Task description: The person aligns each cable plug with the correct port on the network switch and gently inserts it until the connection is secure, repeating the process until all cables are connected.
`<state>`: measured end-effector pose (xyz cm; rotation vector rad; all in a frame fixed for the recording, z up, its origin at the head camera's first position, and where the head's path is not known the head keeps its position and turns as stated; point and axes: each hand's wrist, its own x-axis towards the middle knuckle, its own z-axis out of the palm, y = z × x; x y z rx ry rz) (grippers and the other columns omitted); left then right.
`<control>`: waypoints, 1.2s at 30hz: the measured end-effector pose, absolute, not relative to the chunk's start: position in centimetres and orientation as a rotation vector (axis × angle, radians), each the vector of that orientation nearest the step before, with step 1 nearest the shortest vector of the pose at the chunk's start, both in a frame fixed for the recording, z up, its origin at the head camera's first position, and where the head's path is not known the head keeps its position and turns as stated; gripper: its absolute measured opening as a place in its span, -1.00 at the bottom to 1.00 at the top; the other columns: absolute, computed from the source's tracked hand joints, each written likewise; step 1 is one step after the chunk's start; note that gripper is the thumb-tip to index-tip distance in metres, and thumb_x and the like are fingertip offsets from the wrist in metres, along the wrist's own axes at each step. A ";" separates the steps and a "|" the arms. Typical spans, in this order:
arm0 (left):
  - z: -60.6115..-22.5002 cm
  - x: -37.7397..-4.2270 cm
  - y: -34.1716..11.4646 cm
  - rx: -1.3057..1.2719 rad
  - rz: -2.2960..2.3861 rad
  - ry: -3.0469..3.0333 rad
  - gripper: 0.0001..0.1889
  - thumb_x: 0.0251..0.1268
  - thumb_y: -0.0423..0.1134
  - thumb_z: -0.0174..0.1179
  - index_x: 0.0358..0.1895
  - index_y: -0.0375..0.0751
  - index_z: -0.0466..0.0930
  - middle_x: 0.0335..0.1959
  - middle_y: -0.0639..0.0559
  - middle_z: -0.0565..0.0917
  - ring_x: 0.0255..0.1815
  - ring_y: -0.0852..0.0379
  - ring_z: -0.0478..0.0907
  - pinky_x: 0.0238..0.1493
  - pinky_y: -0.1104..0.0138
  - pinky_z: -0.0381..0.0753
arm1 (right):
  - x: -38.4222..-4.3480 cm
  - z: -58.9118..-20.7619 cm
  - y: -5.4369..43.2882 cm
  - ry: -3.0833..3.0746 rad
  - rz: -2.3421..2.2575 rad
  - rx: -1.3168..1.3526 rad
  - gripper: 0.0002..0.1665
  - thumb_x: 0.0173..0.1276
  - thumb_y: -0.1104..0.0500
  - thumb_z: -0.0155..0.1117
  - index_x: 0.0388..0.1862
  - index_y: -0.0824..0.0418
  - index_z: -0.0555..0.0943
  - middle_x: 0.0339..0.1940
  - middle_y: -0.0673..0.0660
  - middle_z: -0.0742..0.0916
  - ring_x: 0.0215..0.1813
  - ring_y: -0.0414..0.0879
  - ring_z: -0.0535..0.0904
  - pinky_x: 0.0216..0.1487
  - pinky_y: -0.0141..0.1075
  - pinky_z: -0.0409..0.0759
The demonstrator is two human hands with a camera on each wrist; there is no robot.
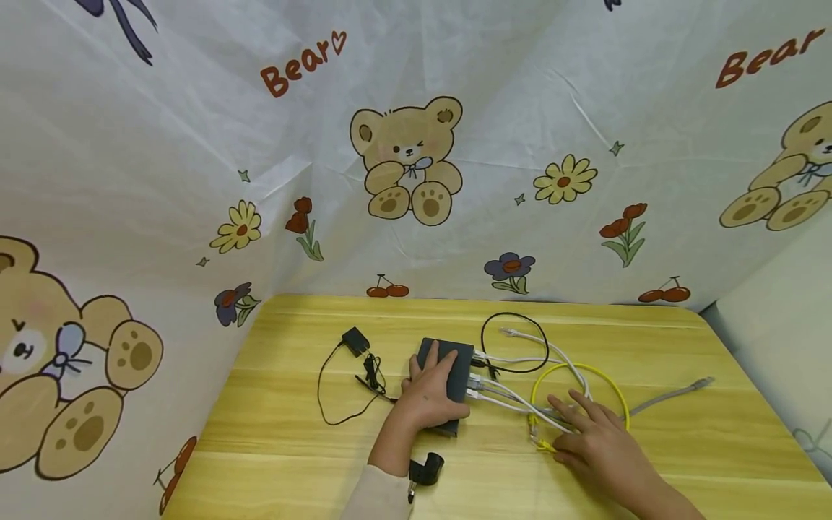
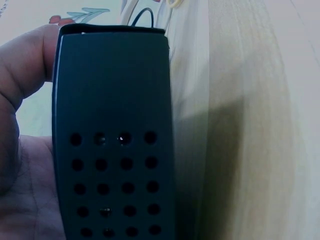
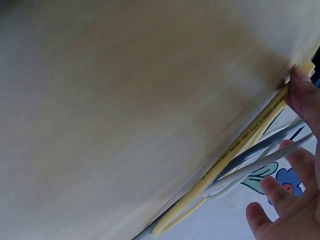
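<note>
My left hand (image 1: pixel 425 401) rests with spread fingers across the top of a black network switch (image 1: pixel 460 370) on the table. In the left wrist view, the switch's side with round vent holes (image 2: pixel 114 150) faces me, the thumb (image 2: pixel 30 62) at its upper edge. White network cables (image 1: pixel 503 404) run from the switch's right side. My right hand (image 1: pixel 601 444) pinches a yellow network cable (image 1: pixel 542 444) near one plug. The right wrist view has the thumb (image 3: pixel 302 95) on this yellow cable (image 3: pixel 245 137), the other fingers spread apart near white and grey cables.
Left of the switch lies a black power adapter (image 1: pixel 355 341) with its bundled cord. Another black plug piece (image 1: pixel 426 469) sits beside my left wrist. A thin black cable (image 1: pixel 513 313) loops behind the white ones, and a grey network cable (image 1: pixel 672 392) stretches right. Printed cloth (image 1: pixel 403 260) hangs behind.
</note>
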<state>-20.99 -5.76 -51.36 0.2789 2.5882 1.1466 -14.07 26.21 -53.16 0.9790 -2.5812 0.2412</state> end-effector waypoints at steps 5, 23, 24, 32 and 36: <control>-51.4 -21.0 -5.8 0.284 1.141 2.591 0.02 0.00 -0.08 0.47 0.59 0.15 0.12 0.66 -0.04 -0.22 0.56 -0.50 -0.40 0.27 -0.47 -0.06 | -14.1 -53.0 25.5 -2.571 0.246 0.984 -0.79 -0.06 0.03 0.58 -0.46 -0.21 0.70 0.28 0.18 0.65 0.26 0.38 0.48 0.01 0.27 0.48; -51.3 -20.8 -5.8 0.289 1.147 2.594 0.00 0.02 -0.08 0.48 0.58 0.17 0.13 0.66 -0.07 -0.22 0.56 -0.51 -0.42 0.27 -0.48 -0.06 | -13.2 -52.5 22.8 -2.629 0.533 0.925 -0.74 0.30 0.29 0.23 -0.40 -0.03 0.38 0.14 0.15 0.59 0.30 0.20 0.40 0.28 0.17 0.15; -51.3 -20.8 -5.8 0.287 1.149 2.595 0.00 0.02 -0.08 0.48 0.58 0.16 0.13 0.66 -0.07 -0.22 0.56 -0.51 -0.42 0.27 -0.48 -0.05 | -13.3 -52.5 22.7 -2.623 0.551 0.923 -0.73 0.30 0.29 0.25 -0.40 -0.03 0.39 0.13 0.15 0.59 0.28 0.18 0.41 0.23 0.21 0.19; -51.6 -20.9 -5.7 0.287 1.155 2.594 0.01 -0.02 -0.08 0.47 0.58 0.18 0.14 0.66 -0.05 -0.21 0.56 -0.50 -0.41 0.27 -0.47 -0.05 | -13.5 -52.6 22.6 -2.593 0.517 0.892 -0.56 0.08 0.15 0.56 -0.43 -0.08 0.38 0.11 0.13 0.66 0.23 0.18 0.50 0.15 0.14 0.35; -51.5 -20.8 -5.6 0.287 1.147 2.600 0.01 -0.02 -0.09 0.47 0.58 0.18 0.15 0.66 -0.05 -0.21 0.56 -0.50 -0.40 0.26 -0.46 -0.03 | -13.7 -52.1 22.6 -2.545 0.495 0.879 -0.69 0.06 0.14 0.56 -0.34 -0.09 0.55 0.13 0.08 0.68 0.23 0.16 0.53 0.16 0.13 0.38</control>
